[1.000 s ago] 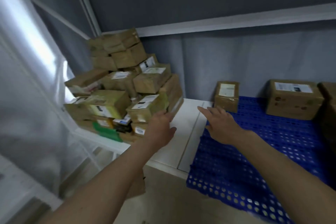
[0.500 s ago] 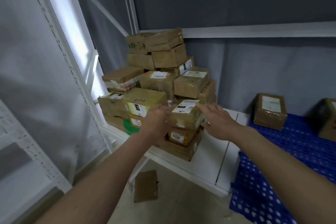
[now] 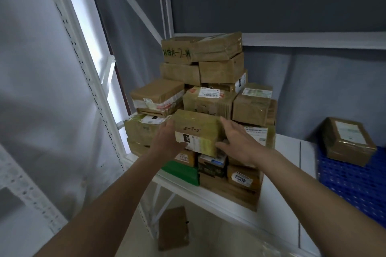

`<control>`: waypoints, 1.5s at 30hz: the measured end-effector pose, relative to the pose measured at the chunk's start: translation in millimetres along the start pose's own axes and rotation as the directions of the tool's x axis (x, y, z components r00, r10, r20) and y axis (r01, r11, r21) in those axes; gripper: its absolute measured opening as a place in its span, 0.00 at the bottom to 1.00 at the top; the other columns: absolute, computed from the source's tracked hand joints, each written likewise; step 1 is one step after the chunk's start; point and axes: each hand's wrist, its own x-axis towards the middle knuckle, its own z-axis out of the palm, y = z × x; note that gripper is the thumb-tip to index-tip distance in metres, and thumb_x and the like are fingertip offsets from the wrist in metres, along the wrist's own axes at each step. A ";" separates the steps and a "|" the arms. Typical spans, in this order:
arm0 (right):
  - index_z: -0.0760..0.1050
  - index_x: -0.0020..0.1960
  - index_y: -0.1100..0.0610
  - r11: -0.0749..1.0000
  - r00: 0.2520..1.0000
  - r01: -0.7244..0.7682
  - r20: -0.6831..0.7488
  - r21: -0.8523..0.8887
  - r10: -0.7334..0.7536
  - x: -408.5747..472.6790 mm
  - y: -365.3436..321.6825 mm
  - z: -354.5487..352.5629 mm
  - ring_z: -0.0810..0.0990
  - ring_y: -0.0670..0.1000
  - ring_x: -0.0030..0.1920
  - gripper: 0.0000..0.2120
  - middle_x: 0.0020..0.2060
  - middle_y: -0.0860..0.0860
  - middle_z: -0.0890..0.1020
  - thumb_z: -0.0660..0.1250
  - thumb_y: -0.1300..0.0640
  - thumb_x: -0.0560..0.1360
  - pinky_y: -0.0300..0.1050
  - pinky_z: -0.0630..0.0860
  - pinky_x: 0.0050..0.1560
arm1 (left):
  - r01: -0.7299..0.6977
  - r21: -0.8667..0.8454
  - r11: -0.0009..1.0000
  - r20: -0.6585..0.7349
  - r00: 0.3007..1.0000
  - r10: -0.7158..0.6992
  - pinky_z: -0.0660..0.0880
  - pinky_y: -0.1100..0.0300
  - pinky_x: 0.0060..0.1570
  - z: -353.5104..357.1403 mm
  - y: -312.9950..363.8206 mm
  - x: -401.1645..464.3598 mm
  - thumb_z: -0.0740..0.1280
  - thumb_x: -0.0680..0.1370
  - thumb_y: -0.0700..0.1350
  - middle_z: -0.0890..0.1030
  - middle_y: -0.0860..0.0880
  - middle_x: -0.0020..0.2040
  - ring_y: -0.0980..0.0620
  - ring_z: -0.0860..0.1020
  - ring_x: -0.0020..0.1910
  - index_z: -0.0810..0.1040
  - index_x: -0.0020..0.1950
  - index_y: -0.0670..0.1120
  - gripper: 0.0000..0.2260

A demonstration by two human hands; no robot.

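The box [image 3: 196, 129] is a small brown cardboard carton, wrapped in glossy clear tape that gives its top a yellowish sheen. Dark handwritten figures run across the upper part of its near face, and below them sits a white label with a black patch at its left end and a yellow-green smear toward the right. It stands at the front of the pile [image 3: 219, 73] of parcels on the white shelf [image 3: 277, 183], on top of lower cartons, its near face turned slightly leftward. The left hand [image 3: 167, 140] grips its left side, thumb on the label; the right hand [image 3: 238, 142] holds its right side.
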 end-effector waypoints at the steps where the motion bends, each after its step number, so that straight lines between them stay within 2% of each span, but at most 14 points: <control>1: 0.42 0.78 0.53 0.999 1.000 -0.018 -0.006 0.033 0.018 5.7 -5.3 3.9 0.52 0.54 0.76 0.39 0.77 0.51 0.52 0.64 0.50 0.78 0.50 0.55 0.74 | 0.007 -0.027 1.000 0.007 1.000 -0.007 0.70 0.47 0.64 -1.5 -7.3 6.9 0.76 0.69 0.42 0.71 0.45 0.66 0.44 0.68 0.66 0.64 0.71 0.47 0.34; 5: 0.40 0.78 0.56 0.985 0.993 -0.114 -0.019 0.132 0.118 23.9 -18.8 18.3 0.57 0.55 0.75 0.45 0.76 0.53 0.54 0.68 0.48 0.75 0.52 0.58 0.74 | 0.040 -0.110 0.993 0.050 0.998 -0.035 0.70 0.43 0.64 -3.0 -28.6 29.3 0.78 0.65 0.42 0.71 0.46 0.66 0.45 0.68 0.68 0.64 0.71 0.48 0.38; 8: 0.37 0.77 0.56 0.965 0.983 -0.183 0.004 0.187 0.186 34.1 -23.9 26.2 0.59 0.56 0.73 0.48 0.75 0.53 0.55 0.69 0.46 0.75 0.49 0.60 0.70 | 0.074 -0.155 0.985 0.087 0.994 -0.061 0.71 0.49 0.63 -2.8 -37.6 40.5 0.78 0.66 0.41 0.71 0.46 0.67 0.45 0.68 0.68 0.62 0.72 0.46 0.39; 11: 0.32 0.77 0.57 0.943 0.968 -0.246 0.012 0.222 0.250 41.8 -27.7 29.4 0.58 0.56 0.74 0.51 0.77 0.54 0.52 0.69 0.46 0.74 0.48 0.60 0.70 | 0.122 -0.201 0.972 0.148 0.985 -0.093 0.72 0.55 0.56 0.0 -44.7 50.6 0.77 0.67 0.40 0.73 0.46 0.64 0.46 0.71 0.65 0.63 0.70 0.44 0.36; 14: 0.29 0.76 0.56 0.905 0.950 -0.308 0.046 0.294 0.309 48.1 -28.2 33.4 0.63 0.56 0.71 0.53 0.75 0.55 0.58 0.69 0.46 0.74 0.46 0.65 0.66 | 0.167 -0.204 0.964 0.190 0.973 -0.129 0.71 0.59 0.50 2.4 -48.9 54.8 0.78 0.67 0.41 0.76 0.46 0.61 0.48 0.74 0.60 0.68 0.67 0.44 0.32; 17: 0.30 0.76 0.54 0.888 0.940 -0.330 0.026 0.320 0.340 52.1 -27.6 36.8 0.66 0.56 0.69 0.54 0.73 0.55 0.62 0.70 0.45 0.73 0.47 0.67 0.65 | 0.168 -0.207 0.964 0.189 0.973 -0.129 0.72 0.59 0.47 2.6 -48.7 56.1 0.78 0.66 0.44 0.76 0.48 0.59 0.48 0.75 0.60 0.69 0.66 0.45 0.32; 19: 0.34 0.77 0.53 0.881 0.938 -0.324 -0.007 0.345 0.347 53.1 -29.5 35.2 0.67 0.56 0.68 0.53 0.71 0.55 0.64 0.72 0.45 0.72 0.48 0.68 0.66 | 0.148 -0.226 0.963 0.163 0.980 -0.112 0.73 0.57 0.51 -3.2 -44.0 55.5 0.78 0.67 0.44 0.75 0.49 0.58 0.48 0.74 0.61 0.68 0.66 0.45 0.32; 22: 0.46 0.75 0.49 0.878 0.935 -0.282 -0.092 0.387 0.341 52.6 -34.8 25.1 0.72 0.56 0.64 0.46 0.66 0.54 0.69 0.74 0.47 0.69 0.53 0.72 0.64 | 0.091 -0.247 0.965 0.099 0.993 -0.068 0.71 0.54 0.56 -20.2 -32.6 53.8 0.78 0.67 0.45 0.74 0.48 0.60 0.46 0.72 0.63 0.67 0.67 0.44 0.33; 28: 0.57 0.69 0.51 0.915 0.899 -0.226 -0.289 0.335 0.328 38.0 -39.0 -15.5 0.76 0.55 0.60 0.36 0.60 0.52 0.75 0.75 0.49 0.69 0.50 0.74 0.58 | -0.039 -0.330 0.943 0.043 0.997 0.056 0.71 0.61 0.46 -42.3 -0.1 43.7 0.79 0.67 0.45 0.74 0.52 0.53 0.54 0.73 0.53 0.69 0.65 0.43 0.31; 30: 0.59 0.68 0.51 0.931 0.886 -0.233 -0.333 0.282 0.323 27.0 -36.1 -29.1 0.76 0.54 0.60 0.35 0.59 0.50 0.76 0.75 0.48 0.69 0.49 0.74 0.58 | -0.104 -0.317 0.943 0.020 0.993 0.116 0.71 0.63 0.47 -43.2 14.9 40.0 0.78 0.67 0.46 0.75 0.53 0.56 0.55 0.73 0.53 0.69 0.68 0.43 0.32; 33: 0.61 0.66 0.51 0.935 0.850 -0.265 -0.401 0.234 0.341 5.2 -25.4 -48.5 0.76 0.54 0.58 0.34 0.57 0.50 0.76 0.75 0.45 0.68 0.52 0.76 0.58 | -0.192 -0.283 0.940 -0.008 0.980 0.198 0.71 0.59 0.57 -37.8 41.5 35.5 0.79 0.66 0.48 0.76 0.51 0.64 0.51 0.74 0.61 0.68 0.71 0.45 0.37; 37: 0.59 0.69 0.52 0.910 0.786 -0.348 -0.459 0.225 0.414 -29.9 4.2 -70.2 0.77 0.55 0.57 0.39 0.58 0.52 0.76 0.75 0.44 0.66 0.53 0.76 0.57 | -0.252 -0.331 0.909 0.033 0.960 0.278 0.72 0.62 0.51 -19.3 85.0 27.3 0.78 0.67 0.46 0.79 0.51 0.57 0.54 0.76 0.52 0.74 0.64 0.47 0.27; 42: 0.57 0.72 0.52 0.859 0.712 -0.418 -0.481 0.295 0.512 -80.6 51.0 -84.9 0.76 0.52 0.53 0.41 0.55 0.50 0.75 0.76 0.48 0.67 0.49 0.78 0.52 | -0.290 -0.420 0.860 0.140 0.915 0.378 0.76 0.56 0.57 18.3 141.8 9.8 0.78 0.68 0.42 0.81 0.51 0.55 0.52 0.79 0.54 0.75 0.62 0.48 0.24; 45: 0.56 0.72 0.53 0.823 0.668 -0.442 -0.481 0.357 0.568 -106.8 81.5 -91.5 0.76 0.52 0.54 0.43 0.55 0.50 0.75 0.77 0.50 0.66 0.50 0.76 0.54 | -0.306 -0.432 0.848 0.190 0.889 0.417 0.76 0.55 0.58 45.4 173.1 1.0 0.77 0.68 0.42 0.81 0.51 0.55 0.51 0.79 0.54 0.75 0.61 0.47 0.24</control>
